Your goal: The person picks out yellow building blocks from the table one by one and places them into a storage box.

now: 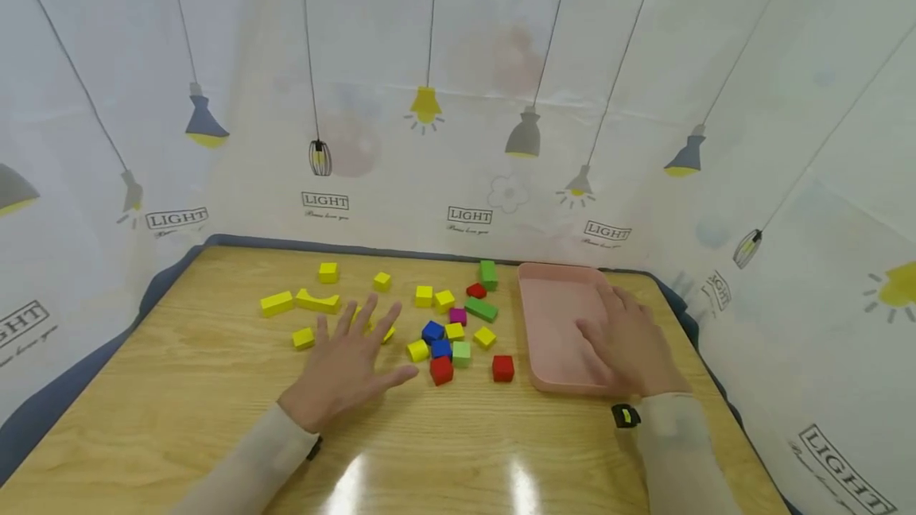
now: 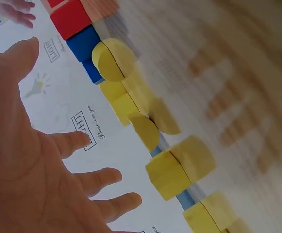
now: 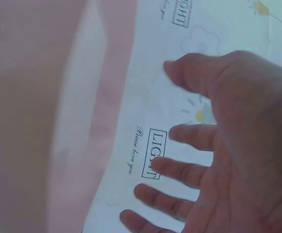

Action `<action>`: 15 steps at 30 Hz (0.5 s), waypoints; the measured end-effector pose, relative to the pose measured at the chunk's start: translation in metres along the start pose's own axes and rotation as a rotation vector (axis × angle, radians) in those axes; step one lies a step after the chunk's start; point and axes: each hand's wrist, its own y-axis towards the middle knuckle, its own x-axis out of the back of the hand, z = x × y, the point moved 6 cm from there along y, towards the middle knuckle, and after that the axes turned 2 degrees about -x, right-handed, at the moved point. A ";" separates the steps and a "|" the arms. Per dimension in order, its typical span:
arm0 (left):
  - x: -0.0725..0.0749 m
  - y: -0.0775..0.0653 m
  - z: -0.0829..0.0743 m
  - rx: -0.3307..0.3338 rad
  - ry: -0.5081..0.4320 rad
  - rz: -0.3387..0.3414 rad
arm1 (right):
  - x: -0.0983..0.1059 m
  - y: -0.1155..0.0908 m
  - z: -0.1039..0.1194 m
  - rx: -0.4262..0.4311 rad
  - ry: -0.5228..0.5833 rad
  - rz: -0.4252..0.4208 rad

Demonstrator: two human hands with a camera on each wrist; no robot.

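My left hand [image 1: 347, 372] hovers above the wooden table with its fingers spread, just in front of several yellow blocks. In the left wrist view that hand [image 2: 43, 160] has nothing in its grasp; a yellow cube [image 2: 167, 175] and a yellow round block [image 2: 107, 62] lie beyond the fingers. Over the right side of a pink tray [image 1: 561, 384] is my right hand [image 1: 630, 340], its fingers extended. The right wrist view shows this hand [image 3: 228, 160] holding nothing, with the pink tray's wall [image 3: 116, 73] beside it. Part of the tray is hidden under the hand.
Red cubes [image 1: 503, 368], blue cubes [image 1: 432, 331], green blocks [image 1: 481, 309] and a purple cube [image 1: 458, 316] lie mid-table. Farther left are a yellow arch-shaped block [image 1: 318, 302] and a yellow bar [image 1: 277, 303]. A lamp-printed curtain [image 1: 401, 205] surrounds the table.
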 end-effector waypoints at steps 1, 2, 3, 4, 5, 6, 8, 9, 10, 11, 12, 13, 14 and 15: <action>-0.001 0.001 -0.001 -0.006 0.002 -0.001 | 0.000 0.001 -0.003 -0.010 0.003 0.010; -0.001 0.003 -0.003 -0.011 0.002 -0.004 | 0.000 0.002 -0.007 -0.023 0.009 0.022; -0.001 0.004 -0.004 -0.016 0.001 -0.004 | 0.000 0.003 -0.010 -0.035 0.015 0.035; -0.001 0.005 -0.006 -0.023 -0.005 -0.007 | 0.001 0.003 -0.013 -0.043 0.024 0.047; -0.001 0.006 -0.007 -0.029 -0.011 -0.010 | 0.001 0.003 -0.016 -0.048 0.034 0.058; -0.001 0.007 -0.009 -0.037 -0.016 -0.012 | 0.001 0.003 -0.019 -0.056 0.042 0.069; -0.001 0.009 -0.012 -0.049 -0.024 -0.016 | 0.001 0.003 -0.023 -0.061 0.056 0.090; -0.001 0.010 -0.014 -0.056 -0.027 -0.016 | 0.001 0.002 -0.025 -0.054 0.058 0.099; -0.001 0.011 -0.016 -0.059 -0.038 -0.014 | 0.001 0.002 -0.026 -0.048 0.057 0.105; -0.001 0.012 -0.017 -0.066 -0.042 -0.013 | 0.001 0.002 -0.027 -0.048 0.057 0.114; -0.002 0.013 -0.019 -0.070 -0.047 -0.011 | 0.001 0.002 -0.029 -0.054 0.056 0.124; -0.002 0.013 -0.021 -0.072 -0.052 -0.009 | 0.000 0.002 -0.030 -0.057 0.056 0.135; -0.001 0.014 -0.022 -0.073 -0.058 -0.009 | 0.000 0.002 -0.031 -0.063 0.056 0.148; -0.001 0.014 -0.023 -0.071 -0.062 -0.007 | -0.001 0.003 -0.032 -0.071 0.057 0.161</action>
